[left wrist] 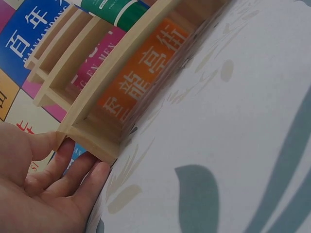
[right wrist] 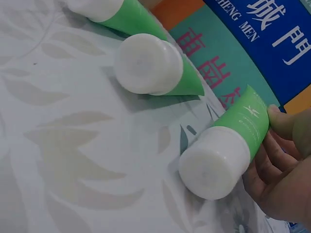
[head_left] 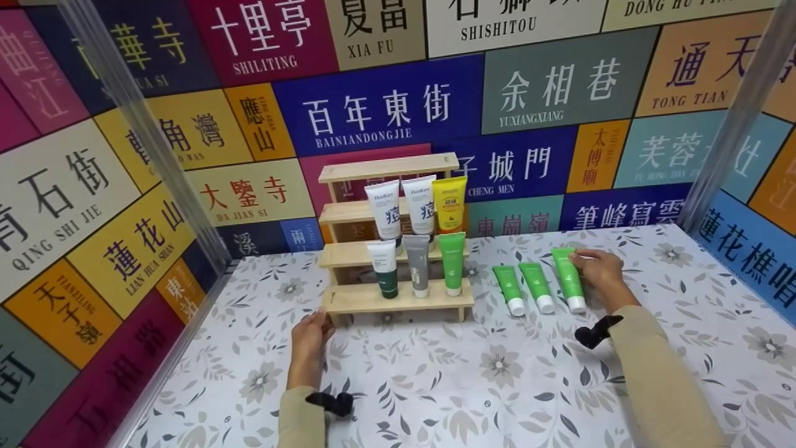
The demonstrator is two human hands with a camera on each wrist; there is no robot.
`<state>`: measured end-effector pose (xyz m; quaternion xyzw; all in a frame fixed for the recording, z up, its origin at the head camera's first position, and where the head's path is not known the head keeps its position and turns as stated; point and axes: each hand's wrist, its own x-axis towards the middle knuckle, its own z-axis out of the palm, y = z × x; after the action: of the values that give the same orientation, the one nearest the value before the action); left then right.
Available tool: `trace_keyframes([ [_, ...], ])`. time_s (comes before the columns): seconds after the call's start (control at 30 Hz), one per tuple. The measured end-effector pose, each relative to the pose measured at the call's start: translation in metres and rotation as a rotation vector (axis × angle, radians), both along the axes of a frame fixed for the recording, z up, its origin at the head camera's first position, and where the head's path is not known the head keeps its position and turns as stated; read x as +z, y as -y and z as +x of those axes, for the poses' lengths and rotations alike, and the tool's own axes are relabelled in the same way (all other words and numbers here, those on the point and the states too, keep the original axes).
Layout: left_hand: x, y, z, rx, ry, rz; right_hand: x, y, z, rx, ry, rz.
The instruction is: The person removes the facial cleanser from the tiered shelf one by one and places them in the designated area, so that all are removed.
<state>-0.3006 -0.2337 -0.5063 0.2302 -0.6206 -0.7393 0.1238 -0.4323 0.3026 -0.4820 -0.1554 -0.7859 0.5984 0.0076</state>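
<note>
A stepped wooden display rack (head_left: 398, 303) stands on the table. My left hand (head_left: 309, 336) grips its front left corner, with the thumb (left wrist: 46, 144) on the upper board and the fingers against the end. On the right, my right hand (head_left: 600, 272) pinches the upper end of a green tube (head_left: 569, 280) between thumb and fingers. The tube's white cap (right wrist: 214, 162) points toward me. Beside it on the cloth lie two more green tubes, a middle one (head_left: 536, 283) and a left one (head_left: 510, 287), also with white caps toward me.
Upright on the rack's lower steps are a white-and-green tube (head_left: 384, 267), a grey tube (head_left: 418, 264) and a green tube (head_left: 453, 262). Higher up stand two white tubes (head_left: 385, 208) and a yellow tube (head_left: 449, 202). Signboard-patterned walls (head_left: 379, 112) rise behind the floral tablecloth (head_left: 435, 373).
</note>
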Motion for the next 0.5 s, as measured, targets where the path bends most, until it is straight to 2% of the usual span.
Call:
trace_keyframes([
  [0.17, 0.002, 0.000, -0.002, 0.011, 0.018, 0.003, -0.006, 0.007, -0.005, -0.023, -0.002, 0.116],
  [0.5, 0.002, 0.002, -0.003, 0.003, 0.031, -0.016, -0.016, 0.018, -0.005, -0.101, -0.016, 0.186],
])
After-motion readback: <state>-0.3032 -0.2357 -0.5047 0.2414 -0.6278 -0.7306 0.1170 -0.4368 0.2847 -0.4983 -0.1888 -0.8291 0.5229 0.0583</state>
